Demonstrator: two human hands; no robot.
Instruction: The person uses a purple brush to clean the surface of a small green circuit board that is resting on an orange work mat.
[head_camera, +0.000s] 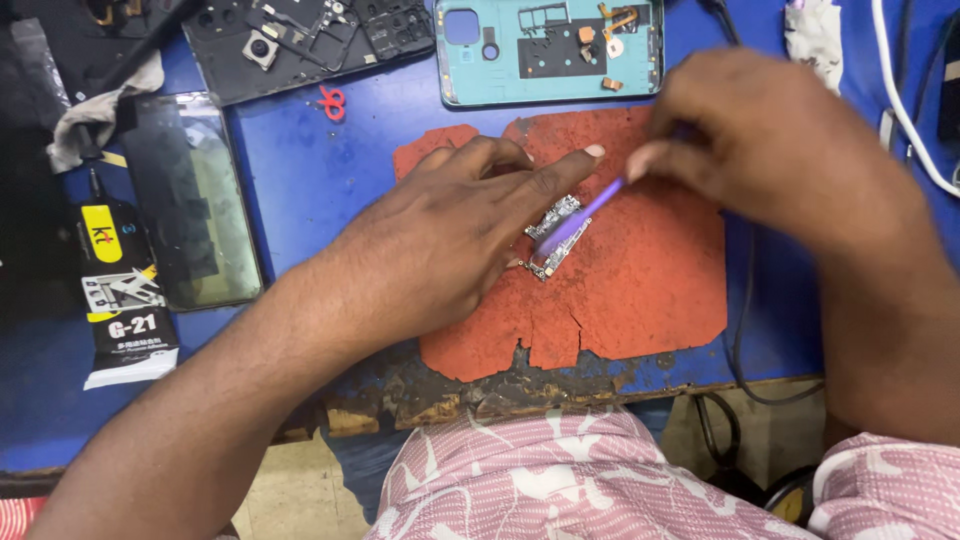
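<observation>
A small phone circuit board (553, 236) lies on a worn red mat (640, 280) on the blue workbench. My left hand (440, 235) rests flat on the mat, its fingers spread and pressing the board's left side. My right hand (770, 150) pinches a thin purple tool (583, 215), blurred with motion, whose tip lies across the board.
A light-blue phone back frame (548, 50) lies at the top, a dark phone frame (300, 40) to its left. A detached phone screen (195, 200) and a black glue tube (120, 290) sit at the left. White cables (905, 100) run at the right. The bench's front edge (430, 405) is charred.
</observation>
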